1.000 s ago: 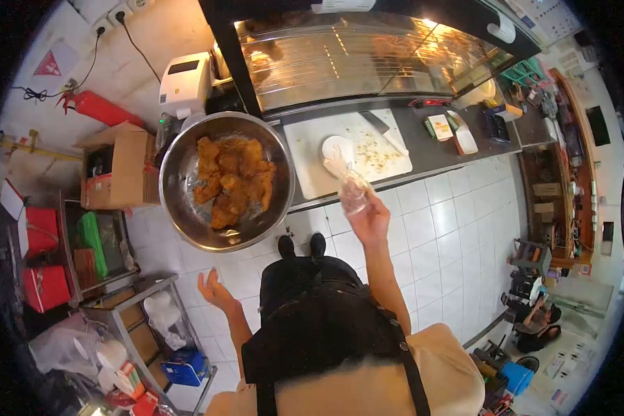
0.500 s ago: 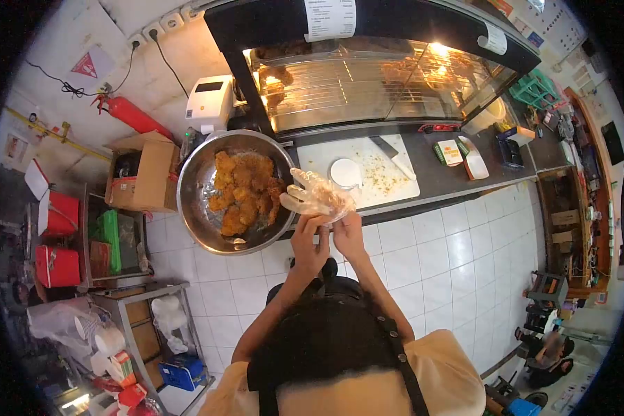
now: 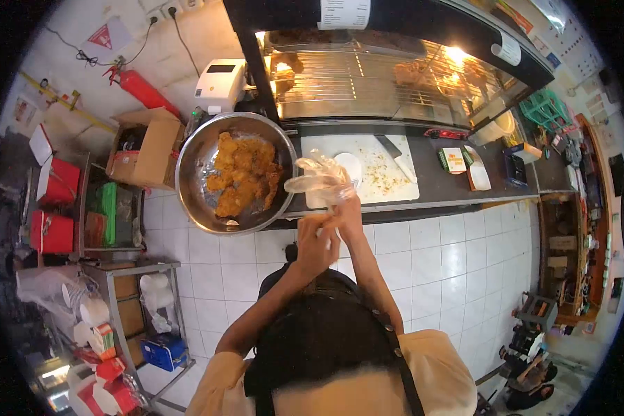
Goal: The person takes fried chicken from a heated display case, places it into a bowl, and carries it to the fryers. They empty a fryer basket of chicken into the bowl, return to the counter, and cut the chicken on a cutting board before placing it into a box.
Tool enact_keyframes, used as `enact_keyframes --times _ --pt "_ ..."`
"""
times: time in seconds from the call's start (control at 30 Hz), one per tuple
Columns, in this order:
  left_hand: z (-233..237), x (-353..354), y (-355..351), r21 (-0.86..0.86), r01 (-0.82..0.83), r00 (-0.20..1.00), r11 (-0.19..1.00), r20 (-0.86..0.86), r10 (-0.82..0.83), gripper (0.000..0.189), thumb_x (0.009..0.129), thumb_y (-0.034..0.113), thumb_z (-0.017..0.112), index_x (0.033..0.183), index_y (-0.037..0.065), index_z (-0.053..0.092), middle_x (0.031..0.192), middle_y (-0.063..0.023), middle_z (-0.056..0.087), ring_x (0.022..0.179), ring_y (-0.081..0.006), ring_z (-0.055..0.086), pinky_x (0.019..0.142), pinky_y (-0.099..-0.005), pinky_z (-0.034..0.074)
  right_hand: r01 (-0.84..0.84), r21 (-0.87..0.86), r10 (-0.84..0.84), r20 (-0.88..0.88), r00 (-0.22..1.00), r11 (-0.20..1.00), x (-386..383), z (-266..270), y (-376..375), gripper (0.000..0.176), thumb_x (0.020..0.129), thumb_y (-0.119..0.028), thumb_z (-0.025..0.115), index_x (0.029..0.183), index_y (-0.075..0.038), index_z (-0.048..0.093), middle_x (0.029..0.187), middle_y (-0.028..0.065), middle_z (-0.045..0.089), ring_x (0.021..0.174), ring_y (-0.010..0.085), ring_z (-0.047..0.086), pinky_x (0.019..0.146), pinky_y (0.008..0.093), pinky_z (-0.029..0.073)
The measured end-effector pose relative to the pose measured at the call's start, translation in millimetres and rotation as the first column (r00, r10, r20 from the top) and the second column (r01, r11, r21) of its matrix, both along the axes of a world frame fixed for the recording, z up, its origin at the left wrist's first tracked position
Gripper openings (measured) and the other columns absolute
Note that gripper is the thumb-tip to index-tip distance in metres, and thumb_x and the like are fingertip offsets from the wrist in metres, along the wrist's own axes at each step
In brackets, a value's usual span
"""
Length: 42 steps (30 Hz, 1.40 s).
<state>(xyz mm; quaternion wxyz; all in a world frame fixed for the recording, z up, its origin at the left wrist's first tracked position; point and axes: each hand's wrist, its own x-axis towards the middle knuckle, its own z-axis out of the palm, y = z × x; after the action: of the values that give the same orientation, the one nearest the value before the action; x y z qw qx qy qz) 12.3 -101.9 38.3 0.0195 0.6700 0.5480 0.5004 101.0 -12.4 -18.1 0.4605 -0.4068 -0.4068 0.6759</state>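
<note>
My right hand (image 3: 326,182) wears a clear plastic glove (image 3: 310,184). Its fingers are spread and point left toward the bowl. At the right wrist, my left hand (image 3: 317,241) pinches the cuff of that glove. To the left, a large steel bowl (image 3: 187,187) holds several pieces of fried chicken (image 3: 241,173). Just beyond the gloved fingers lies a white cutting board (image 3: 388,191) with crumbs on it. A round white lid-like item (image 3: 349,166) sits on the board, partly hidden by the gloved hand. A knife (image 3: 396,158) rests toward the board's right side.
Behind the board stands a lit glass warming cabinet (image 3: 367,83) with wire racks. A white printer (image 3: 220,84) is at its left. Small cardboard boxes (image 3: 453,160) lie on the counter to the right. An open carton (image 3: 145,149) and a fire extinguisher (image 3: 142,90) are at the left.
My left hand has drawn back along the right wrist, pulling the glove's cuff. The gloved right hand's fingers have shifted slightly. The head view has also shifted a little.
</note>
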Motion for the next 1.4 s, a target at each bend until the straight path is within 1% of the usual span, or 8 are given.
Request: enact_keyframes --times 0.1,0.37,0.53,0.77,0.97,1.07,1.17,1.4 --pt "-3.8 -7.3 32.3 -0.106 -0.080 0.986 0.991 0.134 0.094 0.014 0.082 0.002 0.062 0.096 0.001 0.063 0.093 -0.0123 0.061 0.092 -0.0323 0.057 0.083 -0.0444 0.044 -0.017 -0.158 -0.046 -0.391 0.919 0.987 -13.1 0.3 0.0 0.039 0.100 -0.026 0.044 0.131 -0.002 0.044 0.113 0.0067 0.057 0.101 0.0132 0.054 0.083 0.0276 0.046" --pt "-12.8 -11.7 58.8 -0.094 0.120 0.977 0.988 0.187 -0.101 0.013 0.085 0.001 0.061 0.098 -0.001 0.064 0.089 -0.0161 0.059 0.080 -0.0301 0.060 0.069 -0.0354 0.048 -0.158 0.264 0.055 0.358 0.932 0.952 1.8 -7.9 8.1 0.025 0.092 -0.015 0.052 0.111 0.000 0.058 0.099 0.0073 0.062 0.086 0.0144 0.058 0.073 0.0284 0.049" --pt "-28.7 -5.3 65.5 -0.165 0.252 0.948 0.954 0.243 -0.208 0.016 0.081 -0.003 0.062 0.096 0.001 0.065 0.087 -0.0141 0.059 0.079 -0.0304 0.059 0.069 -0.0359 0.048 -0.133 -0.270 -0.040 -0.550 0.834 0.954 3.6 -30.9 16.3 0.039 0.099 -0.029 0.044 0.126 -0.002 0.049 0.120 0.0155 0.057 0.107 0.0282 0.058 0.085 0.0406 0.053" --pt "-42.3 39.5 76.7 -0.267 0.341 0.921 0.901 0.288 -0.264 0.022 0.075 -0.005 0.063 0.096 0.002 0.063 0.088 -0.0149 0.061 0.082 -0.0352 0.059 0.071 -0.0389 0.048 -0.279 -0.242 -0.012 -0.774 0.633 0.929 38.9 -37.4 35.0 0.077 0.095 -0.063 0.032 0.150 -0.010 0.022 0.150 0.0151 0.030 0.132 0.0425 0.036 0.099 0.0631 0.038" --pt "-57.9 107.1 101.6 -0.347 0.438 0.878 0.830 0.365 -0.311 0.035 0.063 -0.009 0.064 0.097 0.002 0.062 0.091 -0.0153 0.061 0.086 -0.0349 0.060 0.072 -0.0388 0.050 -0.104 -0.037 0.104 0.005 0.995 0.994 88.0 -52.4 89.0 0.076 0.094 -0.063 0.035 0.148 -0.010 0.030 0.154 0.0089 0.027 0.138 0.0280 0.031 0.109 0.0508 0.027" --pt "-62.3 145.3 117.9 -0.391 0.428 0.884 0.815 0.369 -0.286 0.033 0.067 -0.007 0.066 0.098 0.002 0.062 0.093 -0.0151 0.063 0.087 -0.0341 0.061 0.074 -0.0380 0.050 -0.029 -0.093 0.027 -0.028 0.999 0.995 124.6 -69.2 130.8 0.069 0.095 -0.049 0.050 0.146 -0.006 0.034 0.150 0.0132 0.034 0.135 0.0246 0.035 0.112 0.0376 0.024" --pt "-72.4 147.4 153.7 -0.416 0.220 0.962 0.882 0.241 -0.126 0.037 0.072 0.002 0.069 0.109 0.004 0.061 0.102 -0.0170 0.062 0.095 -0.0355 0.059 0.083 -0.0415 0.048 -0.111 0.258 -0.154 0.813 0.561 0.960 159.1 -120.4 169.8 0.070 0.091 -0.037 0.063 0.144 -0.002 0.034 0.131 0.0167 0.054 0.117 0.0240 0.055 0.100 0.0313 0.042" --pt "-161.9 68.3 255.8 -0.780 -0.333 0.910 0.530 -0.413 -0.036 0.099 0.053 0.022 0.082 0.141 0.020 0.038 0.142 -0.0185 0.030 0.124 -0.0439 0.033 0.091 -0.0519 0.046 0.186 -0.354 -0.175 0.064 0.983 0.917 315.4 -151.7 165.4 0.065 0.086 -0.016 0.070 0.141 -0.002 0.037 0.092 0.0142 0.068 0.067 0.0169 0.065 0.058 0.0267 0.054"
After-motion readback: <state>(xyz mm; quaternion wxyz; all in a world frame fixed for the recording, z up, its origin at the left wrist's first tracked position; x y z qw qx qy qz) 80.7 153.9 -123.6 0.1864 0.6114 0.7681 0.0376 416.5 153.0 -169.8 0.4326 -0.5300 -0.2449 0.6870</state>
